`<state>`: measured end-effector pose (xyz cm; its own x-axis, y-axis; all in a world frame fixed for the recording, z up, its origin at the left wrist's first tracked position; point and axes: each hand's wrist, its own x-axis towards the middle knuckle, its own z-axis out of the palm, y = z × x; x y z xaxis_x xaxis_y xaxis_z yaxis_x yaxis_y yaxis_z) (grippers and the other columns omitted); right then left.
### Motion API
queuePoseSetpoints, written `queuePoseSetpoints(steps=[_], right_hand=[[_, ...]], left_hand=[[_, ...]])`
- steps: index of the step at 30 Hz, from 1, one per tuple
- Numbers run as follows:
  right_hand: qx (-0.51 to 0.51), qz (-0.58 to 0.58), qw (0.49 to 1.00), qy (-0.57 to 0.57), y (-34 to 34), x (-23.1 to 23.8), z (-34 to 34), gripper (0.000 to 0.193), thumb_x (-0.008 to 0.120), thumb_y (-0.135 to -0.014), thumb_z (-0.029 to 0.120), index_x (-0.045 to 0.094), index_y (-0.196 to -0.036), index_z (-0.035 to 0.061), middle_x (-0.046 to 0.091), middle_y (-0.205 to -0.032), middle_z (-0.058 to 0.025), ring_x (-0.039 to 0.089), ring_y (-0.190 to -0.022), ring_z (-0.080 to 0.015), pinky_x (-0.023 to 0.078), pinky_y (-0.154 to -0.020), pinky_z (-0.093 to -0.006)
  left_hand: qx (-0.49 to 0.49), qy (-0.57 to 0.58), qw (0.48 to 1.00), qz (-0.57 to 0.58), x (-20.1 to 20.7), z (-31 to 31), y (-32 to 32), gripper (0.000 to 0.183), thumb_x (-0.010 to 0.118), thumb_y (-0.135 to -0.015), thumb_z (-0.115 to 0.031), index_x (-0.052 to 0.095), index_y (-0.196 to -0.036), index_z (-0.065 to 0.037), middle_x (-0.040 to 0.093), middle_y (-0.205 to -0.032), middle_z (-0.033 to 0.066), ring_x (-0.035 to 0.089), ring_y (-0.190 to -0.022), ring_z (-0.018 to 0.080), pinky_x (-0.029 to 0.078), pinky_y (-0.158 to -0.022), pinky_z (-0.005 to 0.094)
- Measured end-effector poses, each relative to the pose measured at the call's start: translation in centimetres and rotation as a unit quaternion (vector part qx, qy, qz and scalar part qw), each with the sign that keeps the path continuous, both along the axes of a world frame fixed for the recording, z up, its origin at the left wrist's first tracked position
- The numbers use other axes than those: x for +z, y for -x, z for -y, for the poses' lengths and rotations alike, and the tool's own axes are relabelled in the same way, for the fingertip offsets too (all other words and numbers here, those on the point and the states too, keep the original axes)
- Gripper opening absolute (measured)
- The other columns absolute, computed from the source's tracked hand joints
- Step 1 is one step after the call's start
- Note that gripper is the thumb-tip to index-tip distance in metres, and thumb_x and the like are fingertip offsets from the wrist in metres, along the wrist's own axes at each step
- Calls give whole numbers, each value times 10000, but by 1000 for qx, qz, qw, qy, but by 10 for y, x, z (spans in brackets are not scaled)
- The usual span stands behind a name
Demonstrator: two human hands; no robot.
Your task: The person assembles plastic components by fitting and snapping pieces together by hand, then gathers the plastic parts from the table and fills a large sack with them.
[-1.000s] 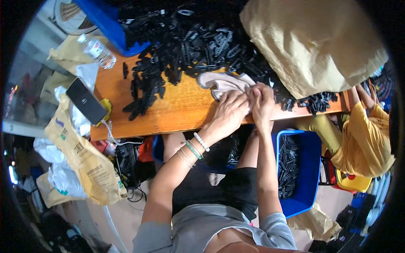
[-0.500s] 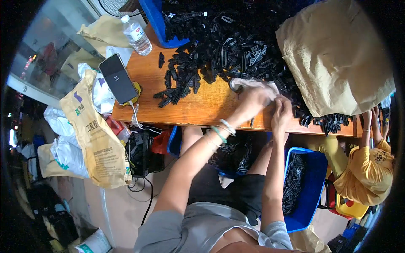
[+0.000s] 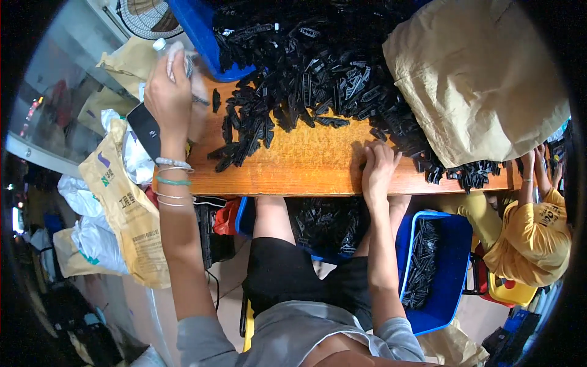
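My left hand [image 3: 168, 92] is raised over the left end of the table, closed around a pale, crumpled cloth [image 3: 197, 92] that is smeared by motion. Behind it the clear water bottle is mostly hidden; its white cap [image 3: 159, 44] shows beside my fingers. A dark phone [image 3: 144, 129] lies partly under my left wrist. My right hand [image 3: 378, 168] rests on the wooden table near its front edge, fingers loosely bent and slightly apart, holding nothing that I can see. Just beyond its fingertips lie small black plastic parts [image 3: 379, 133], the edge of a large heap [image 3: 306, 79].
A blue bin [image 3: 205, 40] stands at the back left, a fan [image 3: 150, 18] behind it. Brown paper [image 3: 477, 85] covers the heap's right side. A blue bin [image 3: 449, 263] with black parts stands by my right leg. A person in yellow [image 3: 532, 238] sits at right.
My left hand has swung from the table's middle to the far left by the bottle, taking the cloth along. My right hand has shifted slightly left and down onto the bare wood.
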<state>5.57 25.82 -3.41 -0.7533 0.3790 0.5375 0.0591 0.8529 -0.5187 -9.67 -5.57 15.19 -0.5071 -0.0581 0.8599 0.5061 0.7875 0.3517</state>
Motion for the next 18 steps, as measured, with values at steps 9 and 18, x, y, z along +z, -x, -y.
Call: queuePoseSetpoints(steps=[9,18], right_hand=[[21,-225,973,46,-17,7,7,101,678,-804,27,648,-900,31,619,-916,-105,551,-837,-276,414,-758,-375],[82,-196,921,327,-44,13,29,59,608,-865,-43,569,-905,-24,650,-926,-126,616,-777,-160,519,-680,-263]], left_hand=[[23,249,956,156,-147,42,93,228,599,-863,-204,642,-915,15,630,-918,252,610,-849,428,482,-753,509],[167,185,895,370,-146,30,112,364,709,-726,-318,658,-873,11,662,-862,176,634,-825,399,515,-730,499]])
